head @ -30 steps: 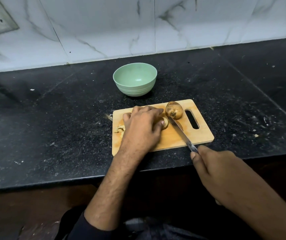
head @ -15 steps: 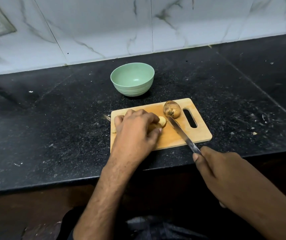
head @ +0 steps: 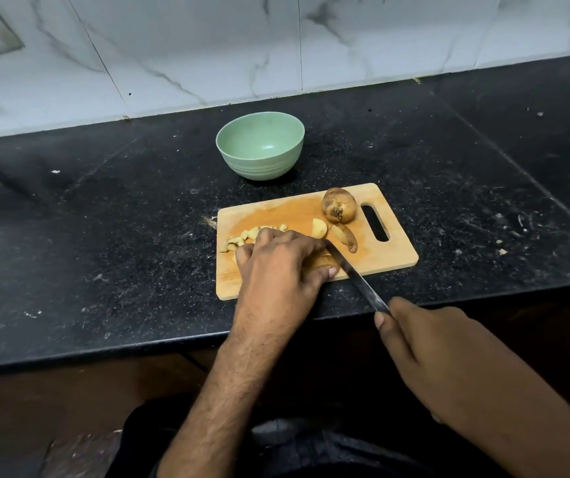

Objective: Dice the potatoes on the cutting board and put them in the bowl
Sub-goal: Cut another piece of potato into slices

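Board [head: 390, 251] on counter [head: 104, 236], bowl [head: 260, 146] behind it.
On board: diced pieces [head: 242, 236] left, whole potato [head: 339, 205] right, by the slot.

Single head-worn view, looking forward and down from close above the near edge of the black speckled stone counter [head: 104, 236], facing the far white marble-tiled wall [head: 345, 39].

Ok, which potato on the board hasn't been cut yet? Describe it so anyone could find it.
Start at the wooden cutting board on the black counter, in front of the green bowl. Go to its far right corner, beside the handle slot. The whole potato sits there: round, brown-skinned and speckled dark, unlike the pale cut pieces nearer the left hand.
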{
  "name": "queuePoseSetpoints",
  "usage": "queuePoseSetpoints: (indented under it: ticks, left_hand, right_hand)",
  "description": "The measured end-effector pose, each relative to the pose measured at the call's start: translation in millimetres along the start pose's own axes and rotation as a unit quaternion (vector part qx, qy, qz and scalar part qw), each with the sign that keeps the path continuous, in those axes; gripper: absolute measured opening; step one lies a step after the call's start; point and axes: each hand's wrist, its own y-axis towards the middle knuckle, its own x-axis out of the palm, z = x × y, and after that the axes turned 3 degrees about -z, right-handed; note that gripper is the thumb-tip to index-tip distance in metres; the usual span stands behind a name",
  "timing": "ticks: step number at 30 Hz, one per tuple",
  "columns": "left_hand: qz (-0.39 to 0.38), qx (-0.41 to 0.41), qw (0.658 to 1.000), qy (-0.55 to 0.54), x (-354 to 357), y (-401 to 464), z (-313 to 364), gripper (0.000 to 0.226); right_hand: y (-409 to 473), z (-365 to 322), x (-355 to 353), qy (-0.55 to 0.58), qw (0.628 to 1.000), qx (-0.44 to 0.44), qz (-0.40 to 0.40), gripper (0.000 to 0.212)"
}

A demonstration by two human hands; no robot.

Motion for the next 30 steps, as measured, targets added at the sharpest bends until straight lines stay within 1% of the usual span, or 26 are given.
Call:
queuePoseSetpoints:
  ticks: [5, 8, 14, 19, 24, 27, 30]
  left_hand:
    - [0.021, -0.024, 0.999, -0.005, 4, -2, 2, 0.029]
    - [0.015, -0.037, 0.999, -0.001, 5, -2, 4, 0.025]
    - [0.000, -0.034, 0.999, 0.022, 3, -1, 7, 0.023]
    - [-0.008, -0.027, 0.999, 0.042, 2, 3, 9, 0.022]
    - [-0.012, -0.030, 0.999, 0.014, 1, 6, 8, 0.013]
    - [-0.010, -0.041, 0.999, 0.007, 2, 7, 9, 0.012]
    - [-0.011, -0.051, 0.999, -0.004, 3, 4, 10, 0.012]
  right_hand:
    - [-1, -6, 3, -0.035, 0.999, 0.001, -0.004, 0.035]
    - [-2, -9, 3, -0.052, 0.999, 0.006, -0.010, 0.034]
    - [-3, -16, 6, -0.063, 0.998, 0.002, -0.021, 0.022]
    - [-1, -19, 9, -0.061, 0.997, 0.004, -0.056, 0.012]
    - [13, -20, 13, -0.072, 0.996, 0.015, -0.047, 0.006]
    - [19, -16, 14, -0.068, 0.996, 0.005, -0.051, 0.008]
    - [8, -11, 5, -0.050, 0.996, 0.000, -0.078, 0.021]
